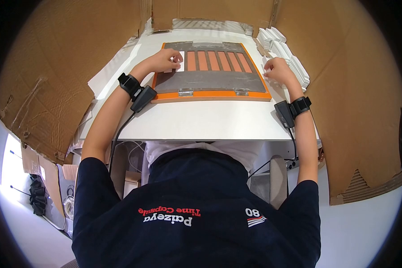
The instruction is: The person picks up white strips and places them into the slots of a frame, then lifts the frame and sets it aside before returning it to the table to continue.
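A grey board in an orange frame (pixel 210 96) lies on the table, with a row of orange slots (pixel 213 61) across its middle. At the row's left end is a flat white card (pixel 181 66). My left hand (pixel 166 60) is over the board's left side, its fingers curled and pinched on this card. Just past the frame's right edge, my right hand (pixel 279 71) has thumb and fingers brought together. A white edge shows at its fingertips; its full shape is hidden against the white surroundings.
Stacks of white folded pieces (pixel 290 62) stand along the right side of the white table (pixel 205 120). Cardboard walls (pixel 362 89) enclose the left, back and right. Clear hinges (pixel 186 92) sit on the frame's front edge. Cables (pixel 117 134) run from both wrist devices.
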`<state>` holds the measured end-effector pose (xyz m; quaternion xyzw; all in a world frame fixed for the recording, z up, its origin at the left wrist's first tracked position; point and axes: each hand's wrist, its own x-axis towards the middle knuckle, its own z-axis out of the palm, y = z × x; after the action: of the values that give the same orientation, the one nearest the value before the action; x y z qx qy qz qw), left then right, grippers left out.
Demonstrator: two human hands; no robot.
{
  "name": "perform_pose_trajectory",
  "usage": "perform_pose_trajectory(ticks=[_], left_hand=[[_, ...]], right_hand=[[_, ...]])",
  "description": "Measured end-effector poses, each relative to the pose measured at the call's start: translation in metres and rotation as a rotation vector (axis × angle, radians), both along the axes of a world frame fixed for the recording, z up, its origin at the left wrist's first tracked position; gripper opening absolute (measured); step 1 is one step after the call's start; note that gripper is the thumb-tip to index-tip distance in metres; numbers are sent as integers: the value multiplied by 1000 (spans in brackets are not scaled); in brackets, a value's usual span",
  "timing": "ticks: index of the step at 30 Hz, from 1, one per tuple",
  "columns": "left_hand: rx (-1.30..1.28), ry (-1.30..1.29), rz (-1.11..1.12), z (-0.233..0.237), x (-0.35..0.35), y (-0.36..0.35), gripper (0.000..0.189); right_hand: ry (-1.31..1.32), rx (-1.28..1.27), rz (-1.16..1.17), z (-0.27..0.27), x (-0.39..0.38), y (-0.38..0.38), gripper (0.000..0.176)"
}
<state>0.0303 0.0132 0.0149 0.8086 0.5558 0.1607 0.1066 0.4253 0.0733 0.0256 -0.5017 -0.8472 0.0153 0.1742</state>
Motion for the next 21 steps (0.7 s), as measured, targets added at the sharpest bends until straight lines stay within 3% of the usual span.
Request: perform_pose_trajectory(ticks=[1,4,7,10,13,16,17,21], left_hand=[[-4,-2,-2,0,0,-1,25],[-2,-12,-15,1,0,0,25],[5,5,-19,0,-1,0,26],[39,11,-14,-2,-2,0,31],[-4,-37,-5,-1,-1,0,37],[-55,-31,7,8,8,-6,40],[-53,-60,-8,11,12,-8,40],[-20,-224,-101,20,35,-13,36]], right_hand=[[18,49,1,1,0,-1,20],[56,-280,-77,6,-5,-5,18],[18,-37,17,1,-1,1,15],[212,210,33,1,-1,8,16],[361,226,97,2,-4,7,19],[490,177,188,2,-13,1,20],[504,7,131,5,-14,-3,20],[568,-302,297,12,-25,-18,29]])
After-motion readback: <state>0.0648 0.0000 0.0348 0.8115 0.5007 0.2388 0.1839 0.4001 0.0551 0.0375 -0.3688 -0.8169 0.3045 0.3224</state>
